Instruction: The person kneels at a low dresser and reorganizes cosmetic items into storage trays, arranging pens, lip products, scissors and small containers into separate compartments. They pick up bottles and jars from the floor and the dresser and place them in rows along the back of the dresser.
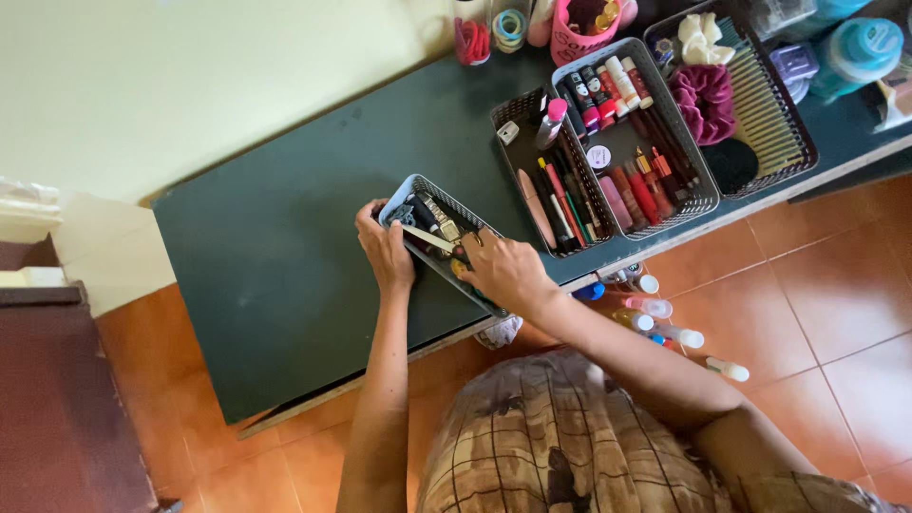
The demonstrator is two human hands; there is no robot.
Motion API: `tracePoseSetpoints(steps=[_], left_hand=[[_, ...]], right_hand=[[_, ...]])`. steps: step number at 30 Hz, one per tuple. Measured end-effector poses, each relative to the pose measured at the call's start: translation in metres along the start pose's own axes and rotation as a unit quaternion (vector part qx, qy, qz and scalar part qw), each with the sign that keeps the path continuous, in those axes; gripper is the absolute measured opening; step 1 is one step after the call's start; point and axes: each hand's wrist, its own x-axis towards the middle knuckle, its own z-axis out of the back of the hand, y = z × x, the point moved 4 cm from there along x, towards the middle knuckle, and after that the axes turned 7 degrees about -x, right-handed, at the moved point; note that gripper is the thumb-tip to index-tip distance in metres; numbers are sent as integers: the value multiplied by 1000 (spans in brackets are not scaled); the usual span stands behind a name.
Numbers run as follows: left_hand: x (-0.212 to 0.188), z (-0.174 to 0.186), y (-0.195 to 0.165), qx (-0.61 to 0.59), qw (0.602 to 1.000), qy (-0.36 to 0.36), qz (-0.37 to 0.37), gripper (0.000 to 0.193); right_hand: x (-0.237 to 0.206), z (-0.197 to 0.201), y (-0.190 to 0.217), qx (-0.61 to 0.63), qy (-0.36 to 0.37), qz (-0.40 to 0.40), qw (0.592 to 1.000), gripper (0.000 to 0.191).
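Both hands work at a small grey slotted basket [418, 186] that sits on a dark green tabletop [285, 256], near its front edge. Left hand [385, 252] is curled around the basket's left end, fingers bent over the rim, thumb side against the wall; it grips the basket. Right hand [505, 271] lies over the basket's right half, fingers curled down into it; cannot tell exactly what they pinch, since the knuckles hide the tips. Inside the basket: a pale flat stick, maybe a nail file [425, 237], lying across, plus small dark and gold items [439, 220], too jumbled to name.

Just right of that basket, three more slotted baskets stand in a row, touching side by side. The first dark basket [508, 106] holds pencils, liners and a pink-capped bottle [551, 122]. The middle grey basket [705, 195] holds lipsticks and tubes in red, pink and white. The far right dark basket [774, 114] holds a magenta scrunchie [705, 100], a cream scrunchie [701, 38] and a black round piece [731, 163].

Behind them, at the wall: a pink cup [570, 43], clear jars with hair ties [472, 38], teal bottles [855, 52].

On the orange tile floor [817, 304] by the table's edge, several small bottles [665, 323] lie scattered. The person wears a brown plaid garment [560, 437].
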Motion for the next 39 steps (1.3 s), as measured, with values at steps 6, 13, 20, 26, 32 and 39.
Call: tracePoseSetpoints(steps=[6, 13, 20, 26, 32, 39], left_hand=[[1, 0, 1, -31, 998, -32, -36, 30], [5, -4, 4, -42, 998, -36, 14, 38], [10, -13, 15, 61, 998, 2, -15, 43], [26, -18, 26, 59, 998, 27, 4, 41], [23, -14, 24, 24, 999, 11, 28, 40], [21, -11, 23, 2, 1000, 3, 12, 37]], right_hand=[[-12, -14, -10, 47, 39, -53, 997, 54], [-8, 10, -27, 98, 52, -14, 994, 44], [19, 60, -68, 202, 2, 3, 979, 30], [119, 29, -63, 10, -166, 119, 979, 47], [164, -22, -50, -88, -168, 182, 965, 51], [172, -38, -51, -91, -176, 181, 963, 57]])
